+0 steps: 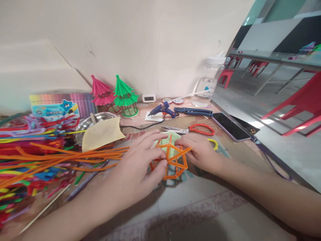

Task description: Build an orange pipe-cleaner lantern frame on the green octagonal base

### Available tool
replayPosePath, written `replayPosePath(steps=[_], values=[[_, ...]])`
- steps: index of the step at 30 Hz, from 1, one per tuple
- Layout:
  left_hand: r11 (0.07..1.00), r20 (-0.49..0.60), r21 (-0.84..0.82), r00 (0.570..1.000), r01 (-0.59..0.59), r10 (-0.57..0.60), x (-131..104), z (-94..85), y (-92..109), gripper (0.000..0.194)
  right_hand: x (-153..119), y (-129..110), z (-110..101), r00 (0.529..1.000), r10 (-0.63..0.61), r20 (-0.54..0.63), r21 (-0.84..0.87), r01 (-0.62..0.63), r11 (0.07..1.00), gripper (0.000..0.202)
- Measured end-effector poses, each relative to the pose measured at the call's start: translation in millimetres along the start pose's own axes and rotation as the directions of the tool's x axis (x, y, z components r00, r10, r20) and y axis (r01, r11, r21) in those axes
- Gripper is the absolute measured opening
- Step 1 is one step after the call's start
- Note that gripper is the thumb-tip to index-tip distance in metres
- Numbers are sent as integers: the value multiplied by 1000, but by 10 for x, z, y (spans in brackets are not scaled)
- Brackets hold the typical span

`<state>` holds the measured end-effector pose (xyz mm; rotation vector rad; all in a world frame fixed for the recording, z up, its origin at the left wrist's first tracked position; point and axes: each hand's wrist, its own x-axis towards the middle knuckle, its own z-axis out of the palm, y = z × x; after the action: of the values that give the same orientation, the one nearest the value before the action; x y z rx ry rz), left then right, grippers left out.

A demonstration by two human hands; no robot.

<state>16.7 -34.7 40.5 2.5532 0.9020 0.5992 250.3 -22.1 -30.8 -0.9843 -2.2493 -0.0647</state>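
An orange pipe-cleaner frame (177, 175), bent into a small cage of straight struts, stands between my hands above the table. My left hand (142, 164) pinches it at its left side with thumb and fingertips. On the far right side, my right hand (203, 152) has curled fingers closed on an orange strip of the frame. Part of the frame is hidden behind my left fingers. Orange pipe cleaners (75, 157) lie in a loose bundle to the left, running behind my left hand. Scissors (202, 129) with red handles lie just beyond my hands.
Coloured pipe cleaners (15, 177) heap up at the left. Behind stand pink (102, 92) and green (125, 92) roofed models, a blue glue gun (163, 109), pliers (193, 110) and a water bottle (207, 83). A phone (230, 126) rests near the table's right edge.
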Motion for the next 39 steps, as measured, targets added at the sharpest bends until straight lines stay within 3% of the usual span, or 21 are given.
replayPosePath(steps=[7,13,17,19,21,23,26,29,33,39], values=[[999,-13,33,1000,-16,17,-2,23,-15,22,-2,-11,2,1000,-11,-15,-2,11,1000,18],[963,-23,256,996,-81,90,-60,-42,-49,24,-26,51,56,999,54,6,55,-54,997,19],[967,-168,247,980,-65,109,-82,-234,-28,25,-52,110,125,984,177,21,175,-178,968,18],[987,-271,162,962,7,38,-73,-345,-42,17,-66,143,170,973,228,23,213,-228,950,20],[992,-316,93,947,89,-55,-49,-428,-101,21,-78,176,219,954,295,50,231,-298,926,21],[985,-276,54,950,165,-144,-15,-458,-200,27,-84,206,266,928,366,66,249,-370,895,24],[970,-109,-38,964,241,-243,38,-399,-368,27,-85,233,309,907,416,59,273,-415,868,24],[919,58,-223,946,324,-320,79,-277,-473,26,-80,235,311,908,417,49,277,-413,867,24],[795,206,-438,907,420,-366,122,-156,-478,28,-71,223,286,903,429,28,260,-420,869,25],[672,297,-578,886,463,-355,177,-107,-396,29,-62,213,273,902,430,38,253,-425,869,32]])
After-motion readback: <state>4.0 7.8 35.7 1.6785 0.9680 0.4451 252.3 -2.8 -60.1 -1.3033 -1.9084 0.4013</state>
